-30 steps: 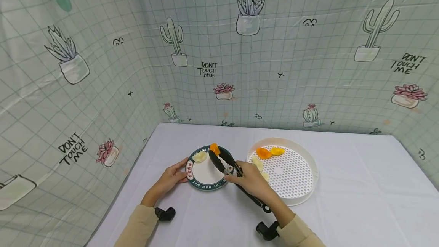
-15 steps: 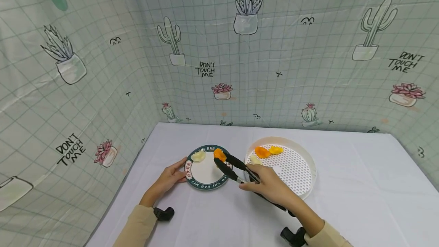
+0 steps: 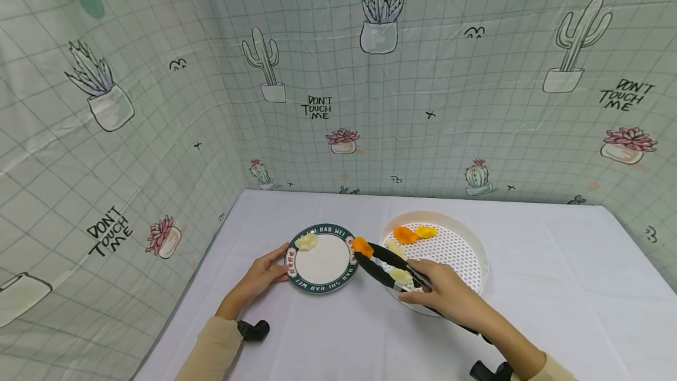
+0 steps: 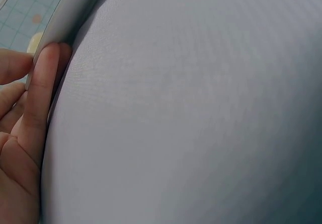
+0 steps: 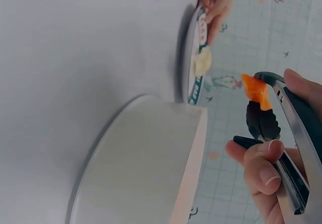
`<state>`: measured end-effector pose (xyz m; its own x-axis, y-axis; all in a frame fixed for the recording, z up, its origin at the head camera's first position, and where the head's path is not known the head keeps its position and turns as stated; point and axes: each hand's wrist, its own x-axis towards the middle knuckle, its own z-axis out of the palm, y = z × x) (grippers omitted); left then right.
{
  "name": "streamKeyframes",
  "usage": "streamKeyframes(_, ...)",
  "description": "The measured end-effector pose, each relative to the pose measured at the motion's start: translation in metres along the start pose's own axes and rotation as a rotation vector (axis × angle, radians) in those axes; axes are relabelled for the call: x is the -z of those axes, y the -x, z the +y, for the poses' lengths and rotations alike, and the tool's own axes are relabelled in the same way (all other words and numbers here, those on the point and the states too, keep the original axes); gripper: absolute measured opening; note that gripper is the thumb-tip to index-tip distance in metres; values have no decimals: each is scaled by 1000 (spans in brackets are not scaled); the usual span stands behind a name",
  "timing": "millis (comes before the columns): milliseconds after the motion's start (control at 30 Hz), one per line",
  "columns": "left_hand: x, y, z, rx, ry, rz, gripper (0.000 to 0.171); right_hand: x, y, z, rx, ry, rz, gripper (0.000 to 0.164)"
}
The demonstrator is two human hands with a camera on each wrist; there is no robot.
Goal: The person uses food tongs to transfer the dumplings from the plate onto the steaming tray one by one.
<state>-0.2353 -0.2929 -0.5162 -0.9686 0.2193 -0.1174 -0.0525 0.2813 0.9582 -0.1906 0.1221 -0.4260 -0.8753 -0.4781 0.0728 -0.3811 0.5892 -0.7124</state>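
My left hand [image 3: 267, 266] grips the left rim of a round plate [image 3: 319, 287] with a green patterned border. In the left wrist view its fingers [image 4: 43, 78] lie at the plate's edge. On the plate lies a pale cream piece [image 3: 306, 242]. My right hand [image 3: 449, 291] holds black-tipped tongs [image 3: 374, 270], its fingers round the metal arms. Between the tong tips is a crinkled orange piece [image 3: 362, 246], overlapping the plate's right edge in the head view. The right wrist view shows the orange piece [image 5: 256, 90] pinched, raised above the tray's wall.
Right of the plate stands a round white tray [image 3: 480, 246] with a perforated base. In it lie another orange piece [image 3: 405, 235], a yellow piece [image 3: 426, 231] and pale pieces [image 3: 400, 276] at its left. A printed cloth [image 3: 433, 151] hangs behind the white table [image 3: 555, 287].
My right hand has moved right with the tongs, carrying the orange piece from over the plate to between plate and tray. My left hand stays at the plate's rim.
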Motion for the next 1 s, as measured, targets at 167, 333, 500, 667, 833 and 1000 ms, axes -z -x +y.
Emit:
streamKeyframes(167,0,1,1,-5,-14,0,62,9,8,3,-21,11,-6,74)
streamKeyframes(333,-1,2,3,0,-15,15,62,17,13,8,-37,-8,-8,74)
streamKeyframes(500,-2,1,3,21,-3,30,62,25,19,16,-31,2,1,73)
streamKeyframes(667,-1,0,2,27,11,27,62,33,24,26,-41,11,0,73)
streamKeyframes(833,1,0,0,-13,11,-9,62,40,27,35,-58,38,-13,74)
streamKeyframes(1000,1,0,0,-16,0,-6,62,46,29,44,-70,58,-33,74)
